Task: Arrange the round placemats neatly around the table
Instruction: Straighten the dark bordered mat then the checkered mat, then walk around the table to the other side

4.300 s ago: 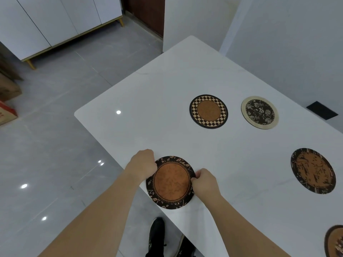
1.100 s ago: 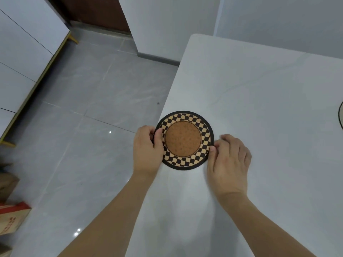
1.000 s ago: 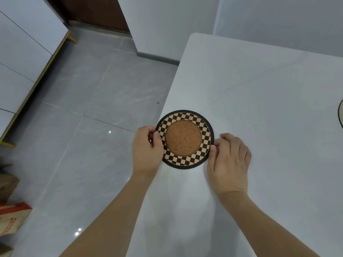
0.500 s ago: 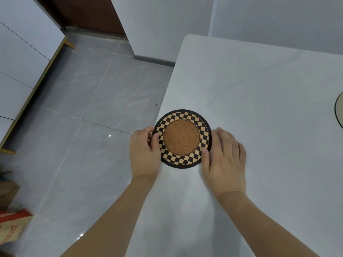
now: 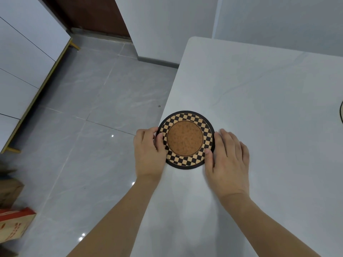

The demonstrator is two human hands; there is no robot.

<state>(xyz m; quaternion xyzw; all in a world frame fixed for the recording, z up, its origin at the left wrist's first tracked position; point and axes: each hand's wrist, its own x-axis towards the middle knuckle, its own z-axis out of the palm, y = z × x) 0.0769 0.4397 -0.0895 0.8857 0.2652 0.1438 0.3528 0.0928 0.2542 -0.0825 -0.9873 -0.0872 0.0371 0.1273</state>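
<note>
A round placemat with a black and tan checkered ring around a cork centre lies flat at the left edge of the white table. My left hand grips its left rim, thumb on top and fingers curled over the table edge. My right hand lies flat on the table against the mat's right rim, thumb resting on the checkered ring. A sliver of another placemat shows at the frame's right edge.
Grey tiled floor lies left of the table. White cabinets on gold legs stand at far left. Cardboard boxes sit at the lower left. A white wall rises behind the table's far corner.
Over the last second the checkered placemat has barely shifted. My right hand flattened and slid closer, so its thumb now lies on the mat's rim. Earlier, both hands held a leaf-patterned mat elsewhere.
</note>
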